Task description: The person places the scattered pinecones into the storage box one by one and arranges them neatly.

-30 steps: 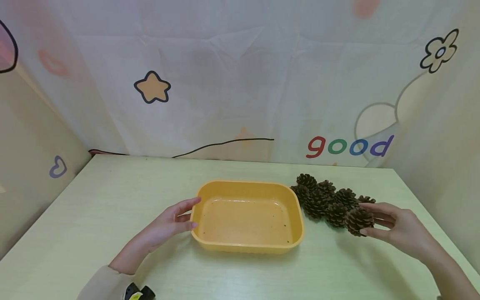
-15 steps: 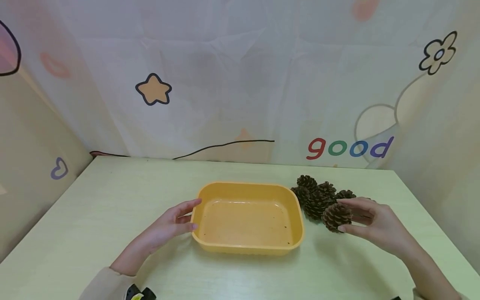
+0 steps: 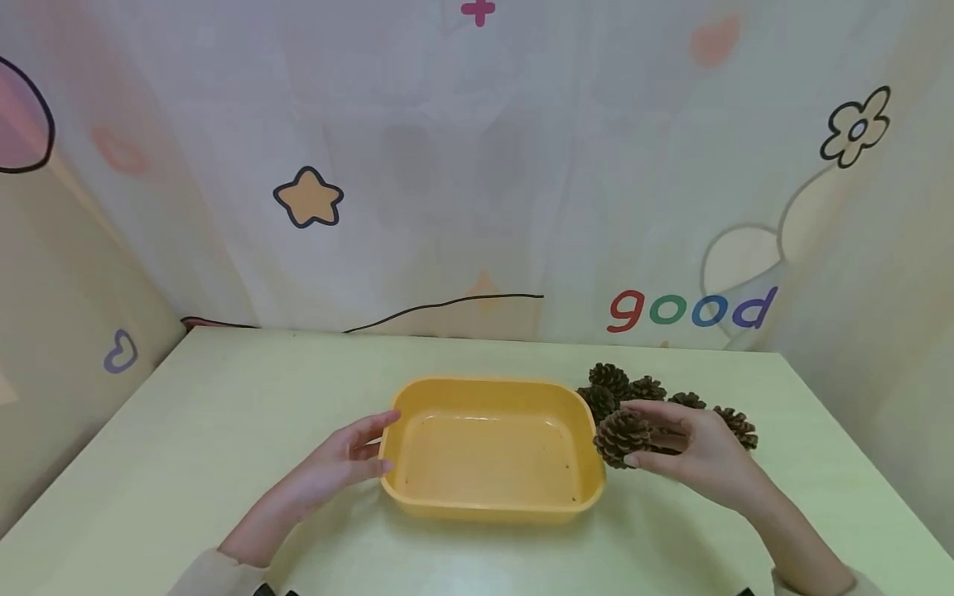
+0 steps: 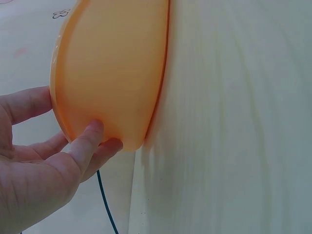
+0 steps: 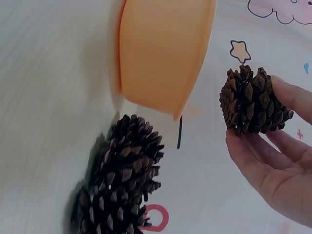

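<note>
My right hand holds a brown pine cone between thumb and fingers, raised beside the right rim of a yellow plastic basin. In the right wrist view the held pine cone is clear of the table, with the basin's end wall to its left. My left hand grips the basin's left end. In the left wrist view, its fingers and thumb spread around that end wall. Only small dark specks lie on the basin floor.
Several more pine cones sit clustered right of the basin, partly hidden behind my right hand. One pine cone shows beyond the wrist. A printed cloth backdrop rises behind the pale table.
My right hand has carried the pine cone leftward from the cluster's right end to the basin's right rim. The left hand stays on the basin. The head view has tilted slightly up.
</note>
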Demonstrator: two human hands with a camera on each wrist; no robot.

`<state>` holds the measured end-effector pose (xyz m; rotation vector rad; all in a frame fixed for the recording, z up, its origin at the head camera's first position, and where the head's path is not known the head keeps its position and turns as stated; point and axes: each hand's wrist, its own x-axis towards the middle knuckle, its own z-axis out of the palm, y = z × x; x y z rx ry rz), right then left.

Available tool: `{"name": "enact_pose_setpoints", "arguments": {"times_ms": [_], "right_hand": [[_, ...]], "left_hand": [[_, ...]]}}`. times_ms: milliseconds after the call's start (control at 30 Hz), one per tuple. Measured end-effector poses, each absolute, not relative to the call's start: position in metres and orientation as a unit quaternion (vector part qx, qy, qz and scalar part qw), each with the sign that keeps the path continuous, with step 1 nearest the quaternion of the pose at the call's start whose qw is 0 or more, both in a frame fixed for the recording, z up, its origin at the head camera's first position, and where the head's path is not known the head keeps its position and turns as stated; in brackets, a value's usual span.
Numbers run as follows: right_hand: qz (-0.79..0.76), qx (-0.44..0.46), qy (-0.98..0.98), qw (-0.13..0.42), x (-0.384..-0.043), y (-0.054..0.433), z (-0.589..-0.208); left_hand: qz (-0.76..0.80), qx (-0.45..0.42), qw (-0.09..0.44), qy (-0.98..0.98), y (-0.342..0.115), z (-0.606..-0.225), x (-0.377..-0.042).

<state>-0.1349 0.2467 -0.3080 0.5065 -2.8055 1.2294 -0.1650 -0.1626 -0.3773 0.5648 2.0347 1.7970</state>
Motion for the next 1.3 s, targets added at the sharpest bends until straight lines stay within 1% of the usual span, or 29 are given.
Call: {"name": "enact_pose_setpoints", "arguments": {"times_ms": [333, 733, 967, 1300], "right_hand": [[0.443, 0.200, -0.874, -0.008, -0.142, 0.223, -0.309], [0.480, 0.229, -0.846, -0.031, -0.150, 0.195, -0.314], [0.472, 0.249, -0.845, -0.025, -0.156, 0.182, -0.316], [0.490, 0.262, -0.830, -0.047, -0.162, 0.162, -0.323]], "left_hand": [[0.644, 0.205, 0.181, 0.714, -0.162, -0.379, -0.164], [0.650, 0.191, 0.185, 0.712, -0.162, -0.378, -0.164], [0.649, 0.198, 0.182, 0.712, -0.162, -0.378, -0.165], [0.650, 0.196, 0.187, 0.710, -0.162, -0.378, -0.164]]}}
